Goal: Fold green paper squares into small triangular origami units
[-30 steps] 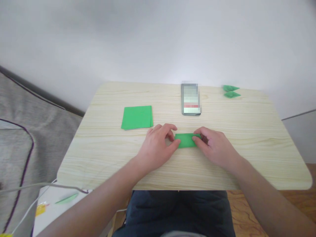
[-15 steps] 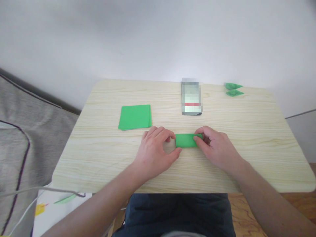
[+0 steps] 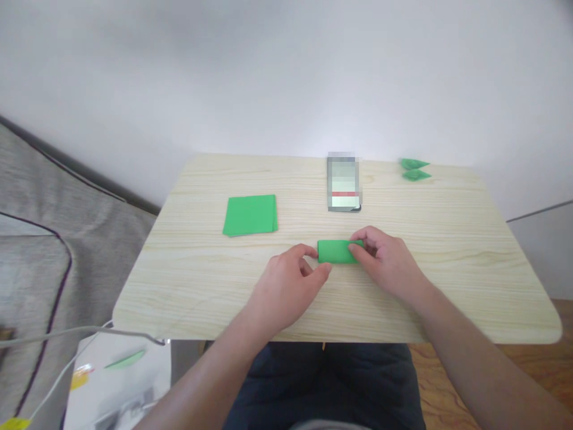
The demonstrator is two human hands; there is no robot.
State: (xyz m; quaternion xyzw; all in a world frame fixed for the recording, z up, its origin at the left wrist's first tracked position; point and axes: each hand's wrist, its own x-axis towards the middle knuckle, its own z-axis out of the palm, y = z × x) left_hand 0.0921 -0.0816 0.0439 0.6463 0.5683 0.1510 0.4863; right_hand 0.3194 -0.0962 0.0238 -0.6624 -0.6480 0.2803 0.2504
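Observation:
A small green folded paper rectangle point(image 3: 336, 251) lies flat on the light wooden table point(image 3: 201, 280), in front of me. My left hand point(image 3: 289, 285) is curled, its thumb and forefinger pinching the paper's left end. On the paper's right end rests my right hand point(image 3: 387, 261), fingers bent and pressing down on it.
A stack of green square paper sheets point(image 3: 250, 214) lies at the left of the table. A phone point(image 3: 343, 183) sits behind the folded paper. Two small folded green shapes point(image 3: 414, 169) lie at the far right corner. A grey sofa point(image 3: 40, 239) and cables point(image 3: 67, 346) are at the left.
My left hand has slid a little toward me and closed tighter on the paper's left end. The right hand stays on the right end. The camera view shifted slightly.

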